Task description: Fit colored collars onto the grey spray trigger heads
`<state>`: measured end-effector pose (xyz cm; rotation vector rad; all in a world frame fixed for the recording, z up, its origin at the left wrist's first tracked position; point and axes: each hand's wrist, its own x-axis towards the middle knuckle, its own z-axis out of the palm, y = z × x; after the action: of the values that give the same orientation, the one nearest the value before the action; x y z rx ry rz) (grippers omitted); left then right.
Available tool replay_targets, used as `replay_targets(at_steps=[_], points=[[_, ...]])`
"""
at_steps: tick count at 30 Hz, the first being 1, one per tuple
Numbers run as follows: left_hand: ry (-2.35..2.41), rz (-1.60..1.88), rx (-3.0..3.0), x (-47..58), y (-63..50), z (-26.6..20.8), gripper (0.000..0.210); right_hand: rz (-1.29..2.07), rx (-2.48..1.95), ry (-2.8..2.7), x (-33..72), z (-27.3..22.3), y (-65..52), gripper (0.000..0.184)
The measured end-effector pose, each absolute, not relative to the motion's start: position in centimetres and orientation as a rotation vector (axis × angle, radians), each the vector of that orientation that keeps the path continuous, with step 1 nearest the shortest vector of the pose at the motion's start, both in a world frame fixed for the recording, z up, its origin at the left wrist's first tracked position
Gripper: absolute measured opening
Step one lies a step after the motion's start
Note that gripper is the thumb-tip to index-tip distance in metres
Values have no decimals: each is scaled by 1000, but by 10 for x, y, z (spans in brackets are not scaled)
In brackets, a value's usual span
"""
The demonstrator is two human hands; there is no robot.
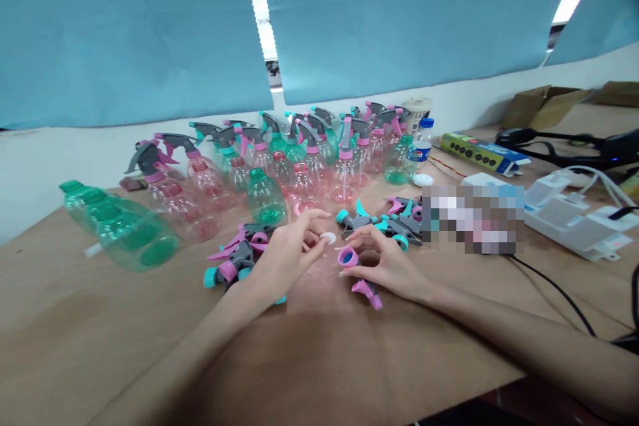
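Between the thumb and fingers of my left hand (292,249) is a small white disc, which looks like a washer (328,237). My right hand (384,259) grips a grey and pink spray trigger head (367,294), its pink collar turned toward me so that blue shows inside. The two hands are a short gap apart above the table. Loose trigger heads (243,254) in pink, grey and teal lie beside my left wrist, partly covered by it. More trigger heads (405,225) lie just beyond my right hand.
Behind my hands stand several pink and green bottles, some with triggers fitted, such as this pink bottle (345,176). Green bottles (134,239) lean at the left. To the right are a Pepsi bottle (423,146), a green-blue box (482,153), a power strip (574,213) and cables.
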<state>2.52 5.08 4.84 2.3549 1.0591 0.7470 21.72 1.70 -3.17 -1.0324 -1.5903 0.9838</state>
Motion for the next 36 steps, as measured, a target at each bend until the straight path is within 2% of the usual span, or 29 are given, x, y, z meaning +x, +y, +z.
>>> replay_targets(at_steps=[8,11,16,19,22,25,36], points=[[1040,573,2458,25,50,35,22,980,-1012,-1613,218,-33,18,41],[1086,534,2270,26,46,32,24,968,-994,-1625,218,-35,19,39],[1054,757,1720,32,51,27,28,907,-1059,-1625,218,-33,19,42],[1046,781,1595,32,56,19,24,861,-1074,-1623,218,-31,20,43],[1038,818,1544,31,55,8,31,805,-1069,-1626,218,-28,21,40],[1036,842,1548,33,51,2,27,768,-1093,-1625,219,-26,20,38],[1036,753,1674,39,36,18,31,786,-1063,-1632,219,-24,16,37]])
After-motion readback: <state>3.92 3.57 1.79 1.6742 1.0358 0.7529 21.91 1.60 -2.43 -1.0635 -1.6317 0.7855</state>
